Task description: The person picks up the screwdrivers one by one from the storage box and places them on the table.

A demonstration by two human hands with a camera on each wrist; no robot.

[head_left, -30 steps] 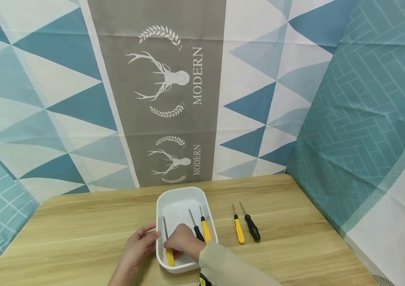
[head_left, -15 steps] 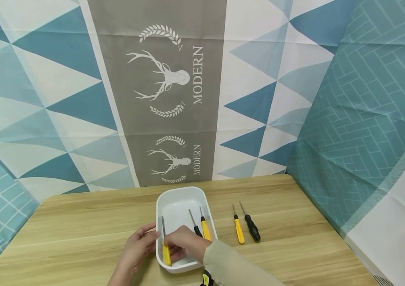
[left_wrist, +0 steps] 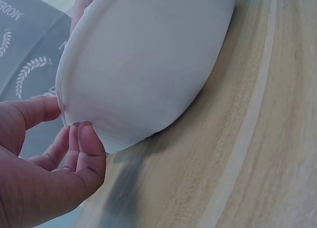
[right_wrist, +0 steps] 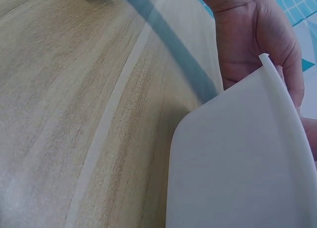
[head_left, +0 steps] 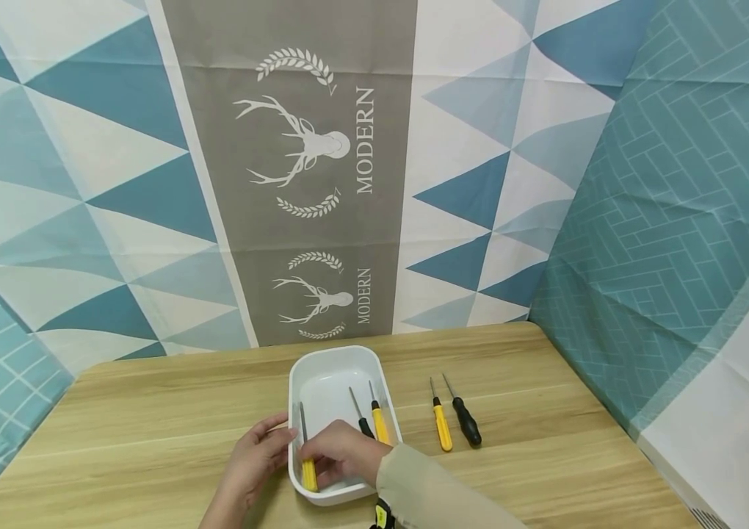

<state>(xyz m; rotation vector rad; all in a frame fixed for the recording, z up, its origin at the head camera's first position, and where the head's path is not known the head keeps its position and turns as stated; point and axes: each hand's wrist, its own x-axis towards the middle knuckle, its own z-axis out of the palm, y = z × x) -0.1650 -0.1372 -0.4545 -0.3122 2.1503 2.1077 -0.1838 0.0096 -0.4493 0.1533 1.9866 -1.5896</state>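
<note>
Yellow screwdriver (head_left: 310, 476) shifted slightly left in tray (head_left: 327, 389), gripped beneath right hand (head_left: 344, 448); left hand (head_left: 258, 452) holds tray.

Inside the tray (head_left: 331, 393), got one screwdriver (head_left: 309, 474) left, two more (head_left: 380, 422) right; got another pair (head_left: 467, 422) between tray and desk's (head_left: 183, 419) right edge!

We see a white, round-cornered tray (head_left: 327, 386) on the surface (head_left: 150, 419), its far end near the back edge, its left rim held by the left grip (head_left: 258, 454). Along its left wall, the right grip (head_left: 344, 450) holds a yellow-handled screwdriver (head_left: 309, 477) lengthwise, metal shaft pointing towards the back edge.
</note>
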